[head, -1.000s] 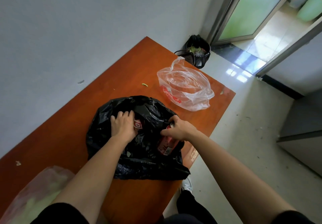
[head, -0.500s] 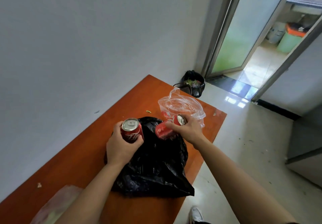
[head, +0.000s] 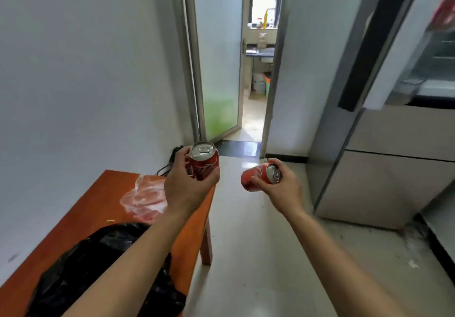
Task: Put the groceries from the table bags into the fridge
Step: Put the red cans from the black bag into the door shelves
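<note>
My left hand (head: 187,188) grips a red cola can (head: 205,162), held upright above the far corner of the orange table (head: 98,193). A second red cola can (head: 258,176) lies on its side in my right hand (head: 280,191), out over the floor with its top facing right. A black bag (head: 93,267) lies crumpled on the table beneath my left forearm. Beyond it sits a clear plastic bag with red print (head: 145,198). The fridge (head: 384,164) stands at the right with its upper door open; shelves show inside.
A dark bin (head: 173,159) sits on the floor behind the table's far end. Pale tiled floor (head: 246,255) runs between table and fridge. A glass door (head: 219,70) stands open onto another room ahead. A white wall lines the left side.
Both hands pulled a can out of the black bag, lifted them and carried them right, away from the table. The view has swung up and right, bringing the fridge into sight.
</note>
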